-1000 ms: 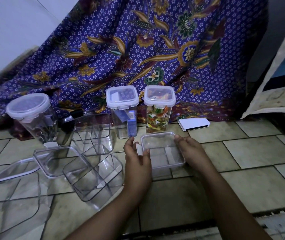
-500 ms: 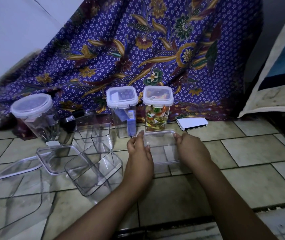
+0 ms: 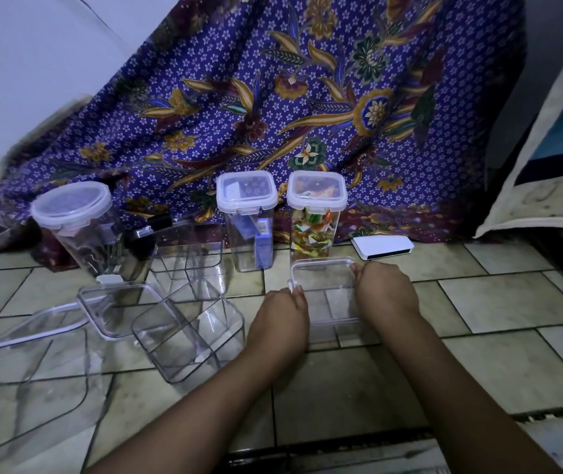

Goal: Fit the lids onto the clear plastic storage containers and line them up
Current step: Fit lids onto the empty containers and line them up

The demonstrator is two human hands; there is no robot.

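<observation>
A clear square container [image 3: 328, 295] with its lid on stands on the tiled floor, held from both sides. My left hand [image 3: 281, 318] grips its left edge and my right hand [image 3: 384, 292] grips its right edge. Behind it stand two lidded tall containers, one with blue items [image 3: 249, 220] and one with colourful contents [image 3: 316, 213]. A round lidded jar [image 3: 75, 224] stands at the far left. An open divided container [image 3: 189, 336] lies left of my left hand, with another open one [image 3: 187, 258] behind it. Loose clear lids [image 3: 116, 309] [image 3: 39, 328] lie further left.
A purple patterned cloth [image 3: 273, 97] hangs behind the row. A small white box [image 3: 382, 246] lies on the floor to the right of the row. A pale cushion [image 3: 546, 159] leans at the far right. Another large clear lid [image 3: 23, 398] lies at the near left.
Both hands have pushed the lidded square container away from me, closer to the tall container with colourful contents.
</observation>
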